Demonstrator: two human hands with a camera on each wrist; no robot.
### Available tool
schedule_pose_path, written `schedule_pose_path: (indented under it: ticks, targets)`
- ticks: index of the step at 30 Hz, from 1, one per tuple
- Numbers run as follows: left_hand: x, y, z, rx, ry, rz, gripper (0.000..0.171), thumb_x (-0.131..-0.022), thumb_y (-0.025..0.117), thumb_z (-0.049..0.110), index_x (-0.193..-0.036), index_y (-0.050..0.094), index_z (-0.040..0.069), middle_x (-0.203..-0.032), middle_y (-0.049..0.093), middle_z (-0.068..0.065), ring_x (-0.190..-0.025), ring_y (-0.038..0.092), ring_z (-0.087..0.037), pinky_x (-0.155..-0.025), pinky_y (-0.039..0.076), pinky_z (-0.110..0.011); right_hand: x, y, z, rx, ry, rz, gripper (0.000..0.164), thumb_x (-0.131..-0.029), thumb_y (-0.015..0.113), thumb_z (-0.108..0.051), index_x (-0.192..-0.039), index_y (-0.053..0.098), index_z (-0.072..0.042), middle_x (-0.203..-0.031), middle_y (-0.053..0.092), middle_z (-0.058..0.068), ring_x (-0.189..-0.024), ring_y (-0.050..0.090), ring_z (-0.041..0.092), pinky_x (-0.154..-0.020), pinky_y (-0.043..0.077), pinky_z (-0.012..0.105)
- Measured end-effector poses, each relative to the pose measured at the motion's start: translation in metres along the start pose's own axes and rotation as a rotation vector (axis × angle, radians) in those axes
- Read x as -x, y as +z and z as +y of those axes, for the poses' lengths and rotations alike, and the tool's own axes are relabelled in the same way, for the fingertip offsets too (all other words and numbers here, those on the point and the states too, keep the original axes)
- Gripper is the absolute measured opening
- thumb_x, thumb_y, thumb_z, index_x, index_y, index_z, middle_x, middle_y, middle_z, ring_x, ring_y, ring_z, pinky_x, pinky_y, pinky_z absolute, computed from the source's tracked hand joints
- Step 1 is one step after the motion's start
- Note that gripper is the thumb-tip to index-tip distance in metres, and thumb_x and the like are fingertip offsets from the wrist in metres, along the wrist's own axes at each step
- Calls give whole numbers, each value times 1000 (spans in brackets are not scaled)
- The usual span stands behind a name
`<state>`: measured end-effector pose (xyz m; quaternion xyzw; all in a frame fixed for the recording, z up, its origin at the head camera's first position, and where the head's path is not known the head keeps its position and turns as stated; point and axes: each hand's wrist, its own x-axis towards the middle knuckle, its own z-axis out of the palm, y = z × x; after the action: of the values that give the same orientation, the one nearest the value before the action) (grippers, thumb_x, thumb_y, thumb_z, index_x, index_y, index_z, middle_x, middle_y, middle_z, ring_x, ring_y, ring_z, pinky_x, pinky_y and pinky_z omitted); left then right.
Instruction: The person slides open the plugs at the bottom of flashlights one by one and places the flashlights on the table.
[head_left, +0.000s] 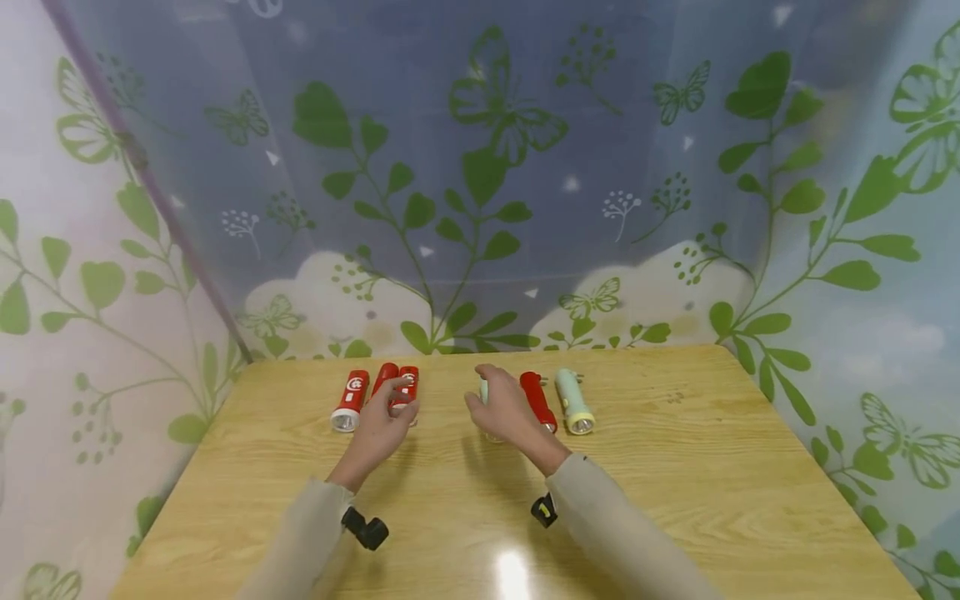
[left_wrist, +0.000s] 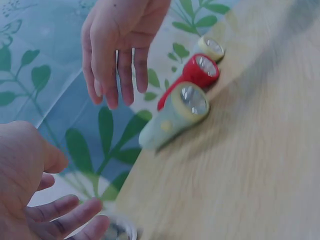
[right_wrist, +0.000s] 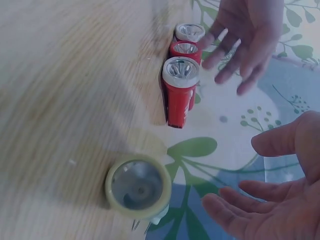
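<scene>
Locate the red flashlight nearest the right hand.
In the head view, the red flashlight lies just right of centre, between the right hand and the rightmost mint flashlight.

Bright glare on the near tabletop [head_left: 465,508], faint soft shadows, wrist views hazy and seemingly blurry.

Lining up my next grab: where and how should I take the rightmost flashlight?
Probably by the green barrel, from above and slightly right: the rightmost flashlight lies flat, barrel slimmer than its yellow-rimmed head, with a red flashlight close on its left.
</scene>
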<state>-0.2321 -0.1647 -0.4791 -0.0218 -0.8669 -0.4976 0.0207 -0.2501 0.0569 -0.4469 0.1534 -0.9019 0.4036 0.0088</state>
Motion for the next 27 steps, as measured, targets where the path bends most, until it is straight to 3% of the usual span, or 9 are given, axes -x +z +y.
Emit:
schedule_pose_path:
  ticks: [5,8,16,27]
  targets:
    - [17,-16,-13,51,-32,6,42,-102,59,18,-141,50,7,-123,62,-19,-93,66,-32,-68,55,-26,-13,9,-10,36,-41,-29,50,-98,58,-18,-142,51,5,-138,60,25,-126,59,41,-105,50,54]
    - [29,-24,-19,65,-48,-1,41,-102,59,16,-140,50,5,-122,62,-20,-95,69,-33,-68,56,-25,-20,14,-19,22,-25,-51,50,-98,58,-19,-142,51,4,-137,61,26,-124,60,41,-103,52,54]
    - [54,-41,-34,56,-100,17,39,-102,59,16,-140,52,7,-123,64,-22,-95,72,-29,-71,60,-33,-39,31,-30,-45,91,-135,50,-100,58,-27,-142,51,-2,-136,63,22,-122,63,37,-99,54,49]
    - [65,-52,-46,64,-161,1,42,-103,58,17,-142,49,6,-127,64,-24,-97,72,-26,-76,61,-35,-54,71,-26,-48,232,-148,51,-99,59,-35,-135,57,2,-125,68,17,-114,66,30,-94,56,43]
